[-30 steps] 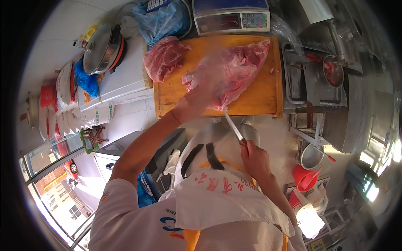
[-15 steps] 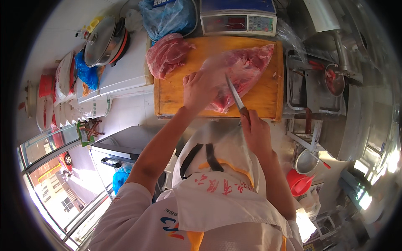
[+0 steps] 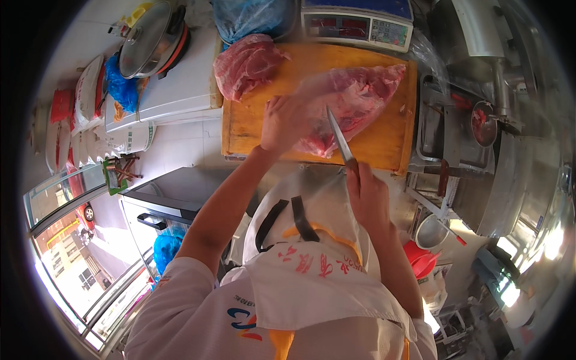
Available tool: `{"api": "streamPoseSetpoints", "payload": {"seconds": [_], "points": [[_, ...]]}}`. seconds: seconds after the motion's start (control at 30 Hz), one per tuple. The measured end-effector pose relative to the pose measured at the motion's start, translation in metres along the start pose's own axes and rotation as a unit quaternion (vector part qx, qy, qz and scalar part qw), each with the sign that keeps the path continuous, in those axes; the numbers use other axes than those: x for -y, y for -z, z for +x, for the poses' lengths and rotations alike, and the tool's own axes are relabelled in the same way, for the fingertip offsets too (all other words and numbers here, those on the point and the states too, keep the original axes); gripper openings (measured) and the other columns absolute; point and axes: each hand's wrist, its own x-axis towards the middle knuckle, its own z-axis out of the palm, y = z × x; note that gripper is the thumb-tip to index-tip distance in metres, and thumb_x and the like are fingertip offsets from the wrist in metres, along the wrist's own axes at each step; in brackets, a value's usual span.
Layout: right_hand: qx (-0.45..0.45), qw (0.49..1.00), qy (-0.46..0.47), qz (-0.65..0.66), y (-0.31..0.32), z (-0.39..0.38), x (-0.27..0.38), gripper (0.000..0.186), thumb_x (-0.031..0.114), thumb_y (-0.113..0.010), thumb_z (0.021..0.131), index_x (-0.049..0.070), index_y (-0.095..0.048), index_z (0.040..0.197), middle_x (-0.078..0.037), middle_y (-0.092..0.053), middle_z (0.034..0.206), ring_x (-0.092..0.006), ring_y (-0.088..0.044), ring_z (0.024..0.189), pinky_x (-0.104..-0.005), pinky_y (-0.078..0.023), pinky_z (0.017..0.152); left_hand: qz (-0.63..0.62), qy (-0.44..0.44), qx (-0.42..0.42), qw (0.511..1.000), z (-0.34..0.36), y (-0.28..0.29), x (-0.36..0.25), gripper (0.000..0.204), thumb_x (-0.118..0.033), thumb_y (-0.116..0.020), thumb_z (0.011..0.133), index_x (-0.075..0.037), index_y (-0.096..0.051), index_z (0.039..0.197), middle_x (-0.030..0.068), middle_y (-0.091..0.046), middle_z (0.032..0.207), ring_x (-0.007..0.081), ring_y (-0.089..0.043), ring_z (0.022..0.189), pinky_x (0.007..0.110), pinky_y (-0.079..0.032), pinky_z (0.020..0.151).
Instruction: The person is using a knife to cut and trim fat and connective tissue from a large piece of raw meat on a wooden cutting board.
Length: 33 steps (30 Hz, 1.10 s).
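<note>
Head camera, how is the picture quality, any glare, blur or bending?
Head view: strong fisheye, the wooden cutting board edges bow; bright glare at the lower right rim and the lower left window; the meat slab under the left hand looks smeared; the knife stays sharp.

The knife [image 3: 339, 139] handle is buried inside the right hand [image 3: 367, 195]. The left hand [image 3: 283, 123] smears with motion blur where it presses the large meat slab [image 3: 354, 102], hiding part of it. At twelve o'clock, the scale [image 3: 357, 24] is cropped.
</note>
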Motion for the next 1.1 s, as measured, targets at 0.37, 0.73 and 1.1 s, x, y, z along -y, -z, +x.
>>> {"api": "streamPoseSetpoints", "payload": {"seconds": [0.37, 0.73, 1.1], "points": [[0.028, 0.998, 0.022, -0.055, 0.004, -0.014, -0.004, 0.020, 0.024, -0.059, 0.112, 0.005, -0.061, 0.118, -0.021, -0.076, 0.094, -0.0465, -0.074, 0.084, -0.0570, -0.059, 0.071, -0.029, 0.062, -0.003, 0.998, -0.012, 0.000, 0.018, 0.041, -0.006, -0.079, 0.070, -0.008, -0.072, 0.110, 0.0105, -0.073, 0.110, 0.0376, -0.065, 0.109, 0.046, -0.049, 0.102], [0.058, 0.998, 0.007, -0.028, 0.014, -0.014, -0.002, 0.020, 0.025, -0.058, 0.112, 0.006, -0.063, 0.116, -0.021, -0.076, 0.087, -0.0484, -0.073, 0.083, -0.0582, -0.058, 0.072, -0.043, 0.062, -0.001, 0.997, -0.019, 0.003, 0.033, 0.040, -0.006, -0.079, 0.069, -0.009, -0.071, 0.109, 0.0097, -0.072, 0.108, 0.0380, -0.064, 0.108, 0.046, -0.050, 0.100], [0.066, 0.997, -0.020, -0.033, 0.027, -0.048, -0.018, 0.016, 0.022, -0.061, 0.112, 0.007, -0.064, 0.116, -0.021, -0.074, 0.088, -0.0461, -0.074, 0.081, -0.0539, -0.057, 0.068, -0.093, 0.050, 0.037, 0.994, -0.013, 0.016, 0.045, 0.036, -0.006, -0.078, 0.072, -0.005, -0.073, 0.108, 0.0126, -0.072, 0.106, 0.0390, -0.066, 0.106, 0.046, -0.053, 0.097]]}}
